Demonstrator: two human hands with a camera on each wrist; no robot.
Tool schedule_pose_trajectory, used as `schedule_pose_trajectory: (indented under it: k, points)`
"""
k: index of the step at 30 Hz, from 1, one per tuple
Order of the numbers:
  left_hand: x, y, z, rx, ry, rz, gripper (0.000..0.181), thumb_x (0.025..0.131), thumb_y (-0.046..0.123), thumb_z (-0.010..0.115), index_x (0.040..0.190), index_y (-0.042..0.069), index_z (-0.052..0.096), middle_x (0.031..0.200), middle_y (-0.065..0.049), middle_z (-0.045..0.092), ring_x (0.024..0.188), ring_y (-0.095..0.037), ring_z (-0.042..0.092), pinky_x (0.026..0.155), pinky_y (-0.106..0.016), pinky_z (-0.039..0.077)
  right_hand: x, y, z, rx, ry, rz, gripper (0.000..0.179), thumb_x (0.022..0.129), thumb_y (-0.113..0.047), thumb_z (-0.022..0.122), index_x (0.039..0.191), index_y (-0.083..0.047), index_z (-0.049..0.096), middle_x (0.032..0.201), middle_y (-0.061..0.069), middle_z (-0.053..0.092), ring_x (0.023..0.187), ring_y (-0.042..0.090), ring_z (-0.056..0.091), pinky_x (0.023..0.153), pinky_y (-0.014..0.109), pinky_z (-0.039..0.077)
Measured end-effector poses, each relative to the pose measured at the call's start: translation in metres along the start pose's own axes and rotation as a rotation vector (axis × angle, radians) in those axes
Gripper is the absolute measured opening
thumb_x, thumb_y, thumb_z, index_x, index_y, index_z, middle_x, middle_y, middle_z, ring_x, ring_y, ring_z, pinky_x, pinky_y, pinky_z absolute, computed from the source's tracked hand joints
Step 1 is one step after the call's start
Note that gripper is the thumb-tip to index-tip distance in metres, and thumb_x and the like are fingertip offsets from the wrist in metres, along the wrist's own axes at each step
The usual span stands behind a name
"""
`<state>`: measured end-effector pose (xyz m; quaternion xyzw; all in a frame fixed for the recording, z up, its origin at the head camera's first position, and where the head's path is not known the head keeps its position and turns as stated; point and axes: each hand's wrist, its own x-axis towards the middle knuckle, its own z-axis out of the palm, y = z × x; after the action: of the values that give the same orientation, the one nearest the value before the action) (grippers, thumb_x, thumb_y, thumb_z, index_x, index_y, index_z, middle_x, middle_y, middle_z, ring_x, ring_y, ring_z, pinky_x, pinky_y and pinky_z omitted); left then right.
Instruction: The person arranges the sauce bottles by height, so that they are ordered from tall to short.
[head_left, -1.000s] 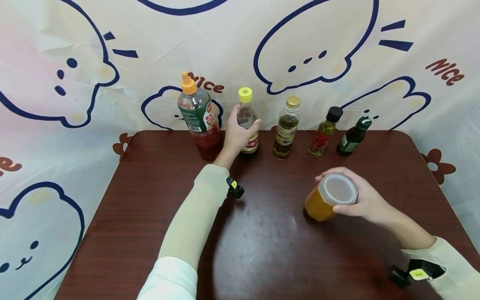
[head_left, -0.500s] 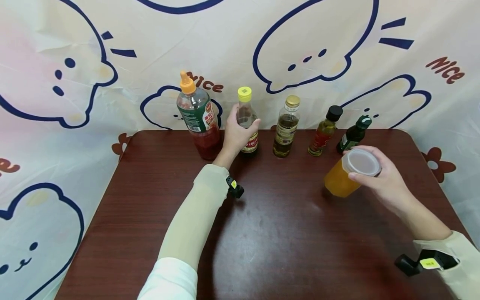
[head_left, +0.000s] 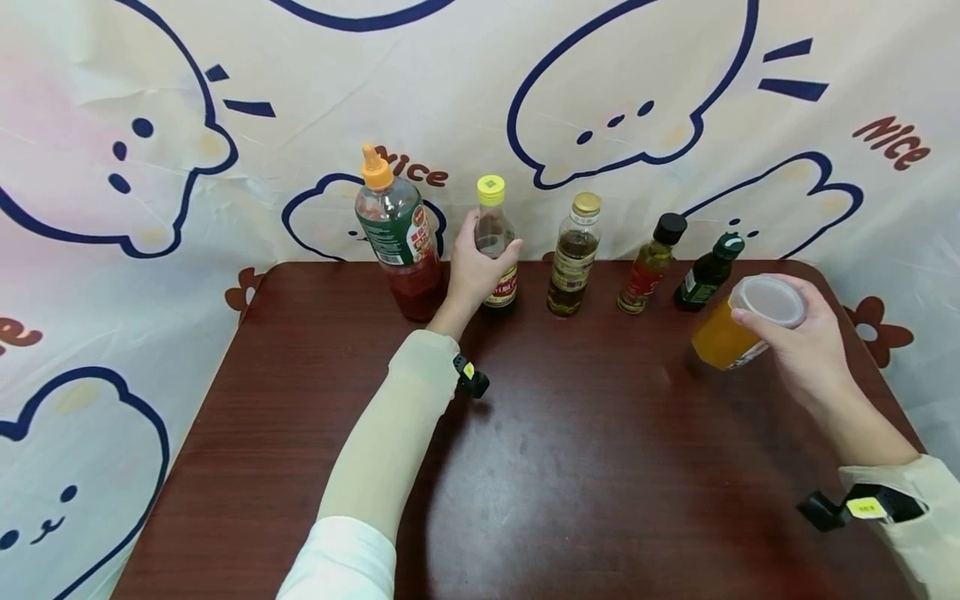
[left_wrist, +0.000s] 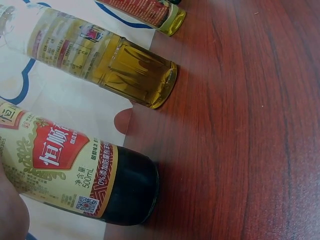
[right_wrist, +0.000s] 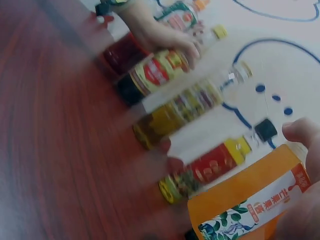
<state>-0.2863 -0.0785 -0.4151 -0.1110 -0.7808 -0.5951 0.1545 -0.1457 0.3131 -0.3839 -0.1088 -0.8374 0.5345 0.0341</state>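
Note:
My left hand (head_left: 476, 271) grips a dark vinegar bottle (head_left: 491, 191) with a yellow cap, which stands upright at the table's back edge. Its yellow and red label (left_wrist: 55, 150) faces the left wrist camera, and the dark base meets the table. At the right, my right hand (head_left: 813, 346) holds a faceted jar of orange jam (head_left: 726, 335), thumb on the near side and fingers hidden behind it. The jar has a translucent white lid (head_left: 768, 300) and hangs close over the table beside a small dark green bottle (head_left: 708, 273). Its white label (right_wrist: 255, 207) shows in the right wrist view.
Left of the vinegar stands a large red sauce bottle (head_left: 408, 275) with an orange nozzle. To its right come an oil bottle (head_left: 573, 262) with a gold cap and a smaller black-capped bottle (head_left: 645, 271). A patterned cloth (head_left: 420, 83) hangs behind the brown table (head_left: 562, 467).
My right hand has carried the jar to the right and toward the back, near the small green bottle. The left hand stays on the vinegar bottle.

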Motion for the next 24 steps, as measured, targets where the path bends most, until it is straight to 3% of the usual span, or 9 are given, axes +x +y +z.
schedule_pose_trajectory:
  k: [3,7,13,24]
  points:
    - [0.000,-0.001,0.000,0.003,0.002,0.002,0.054,0.087,0.021,0.079,0.132,0.007,0.052,0.121,-0.010,0.065,0.110,-0.021,0.063,0.094,-0.036,0.054,0.010,0.005,-0.005,0.080,0.033,0.062,0.062,0.093,-0.036,0.073,0.146,-0.035,0.040,0.135,-0.012,0.041,0.120,0.013,0.037,0.116,0.038,0.036]
    - [0.000,-0.002,0.001,0.003,-0.001,0.007,0.055,0.087,0.022,0.079,0.132,0.008,0.052,0.121,-0.010,0.065,0.110,-0.020,0.063,0.094,-0.036,0.054,0.025,0.014,-0.012,0.174,0.087,0.101,0.066,0.089,-0.036,0.078,0.144,-0.033,0.042,0.132,-0.014,0.043,0.118,0.011,0.038,0.117,0.031,0.034]
    - [0.000,-0.002,0.000,-0.008,-0.006,-0.013,0.055,0.087,0.023,0.080,0.132,0.007,0.052,0.122,-0.011,0.064,0.112,-0.022,0.063,0.096,-0.038,0.053,0.048,0.023,-0.019,0.054,0.150,0.137,0.070,0.089,-0.048,0.074,0.146,-0.037,0.035,0.142,-0.010,0.040,0.126,0.016,0.036,0.120,0.045,0.031]
    - [0.000,-0.001,0.000,-0.012,-0.007,-0.008,0.054,0.088,0.022,0.079,0.132,0.008,0.052,0.122,-0.010,0.064,0.112,-0.021,0.063,0.095,-0.036,0.053,0.087,0.040,-0.030,0.004,0.163,0.179,0.078,0.087,-0.055,0.073,0.150,-0.037,0.032,0.154,0.000,0.034,0.135,0.021,0.035,0.120,0.044,0.030]
